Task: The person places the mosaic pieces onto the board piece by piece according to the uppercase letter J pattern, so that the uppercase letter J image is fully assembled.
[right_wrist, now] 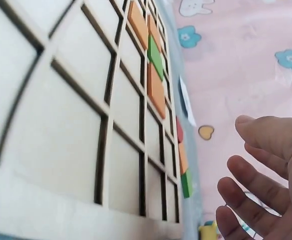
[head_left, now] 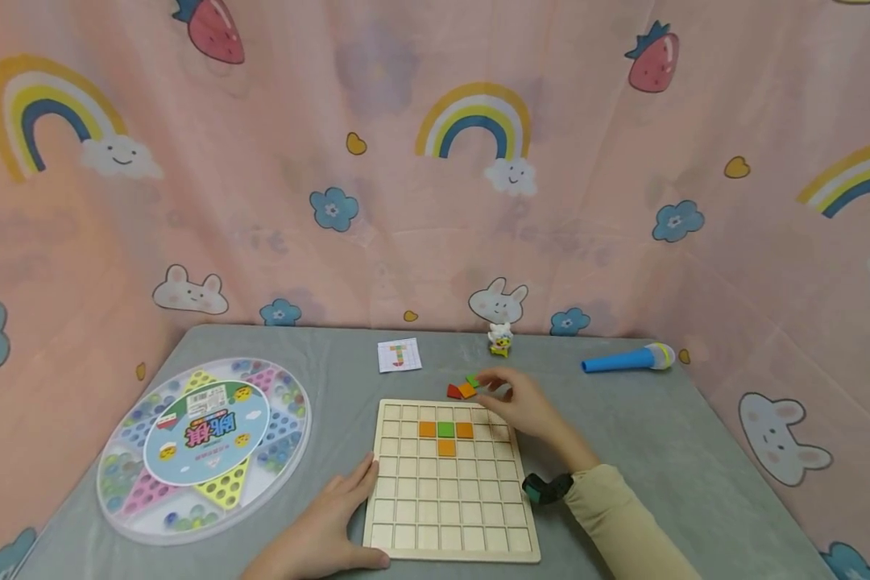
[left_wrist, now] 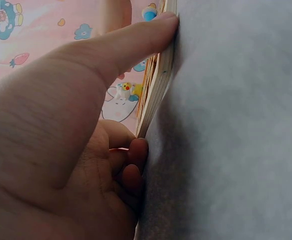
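Observation:
My left hand [head_left: 333, 515] rests at the near left corner of a wooden grid board [head_left: 452, 515], thumb and fingers touching its edge. In the left wrist view, the thumb of that hand [left_wrist: 55, 120] lies straight against the board's side [left_wrist: 158, 80]. Three orange tiles [head_left: 445, 448] and one green tile [head_left: 445, 429] sit in the board's upper cells. Beyond the far edge lie loose red [head_left: 453, 391], orange [head_left: 467, 391] and green [head_left: 472, 380] tiles. My right hand [head_left: 515, 399] hovers beside them; the right wrist view shows its fingers [right_wrist: 256, 190] apart, holding nothing.
A round marble board game [head_left: 206, 439] lies at the left. Behind the grid board are a pattern card [head_left: 399, 355] and a small figurine [head_left: 501, 340]. A blue toy microphone [head_left: 627, 358] lies at the far right. A printed curtain [head_left: 435, 242] hangs behind the table.

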`<state>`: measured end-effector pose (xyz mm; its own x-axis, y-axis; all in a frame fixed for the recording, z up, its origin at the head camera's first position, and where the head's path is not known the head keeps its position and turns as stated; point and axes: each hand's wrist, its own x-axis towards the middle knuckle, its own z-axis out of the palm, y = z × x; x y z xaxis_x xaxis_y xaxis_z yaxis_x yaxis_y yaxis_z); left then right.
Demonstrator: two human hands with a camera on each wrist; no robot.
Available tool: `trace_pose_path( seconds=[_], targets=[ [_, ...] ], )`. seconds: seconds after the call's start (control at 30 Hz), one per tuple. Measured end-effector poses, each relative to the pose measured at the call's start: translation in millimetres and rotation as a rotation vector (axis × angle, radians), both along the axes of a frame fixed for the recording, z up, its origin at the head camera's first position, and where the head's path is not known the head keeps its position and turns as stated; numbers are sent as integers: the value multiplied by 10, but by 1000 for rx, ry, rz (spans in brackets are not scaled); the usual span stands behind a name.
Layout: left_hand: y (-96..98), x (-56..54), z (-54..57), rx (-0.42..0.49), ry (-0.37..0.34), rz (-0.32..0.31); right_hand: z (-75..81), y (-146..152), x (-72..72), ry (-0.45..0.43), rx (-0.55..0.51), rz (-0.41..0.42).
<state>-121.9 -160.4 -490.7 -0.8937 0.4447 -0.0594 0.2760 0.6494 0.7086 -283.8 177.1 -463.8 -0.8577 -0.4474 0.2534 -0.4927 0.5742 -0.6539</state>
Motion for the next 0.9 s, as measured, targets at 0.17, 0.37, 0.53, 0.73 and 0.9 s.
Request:
trace_pose_path(
  seconds=[0.17, 0.37, 0.53, 0.73, 0.9],
  targets=[
    [9, -4, -6, -4, 1, -1, -77, 65, -124, -9, 1, -22],
    [17, -2, -8, -1, 6, 1, -140, 123, -218, -43, -20, -54],
    [9, -10, 4, 5, -1, 2, -132, 113, -309, -83, -2, -73],
    [-3, -20, 10, -1, -11, 3, -122, 69, -435, -109, 63, -45],
    [-4, -18, 6, -7, -7, 5, -141, 41, -523, -139, 72, 4]
  ],
)
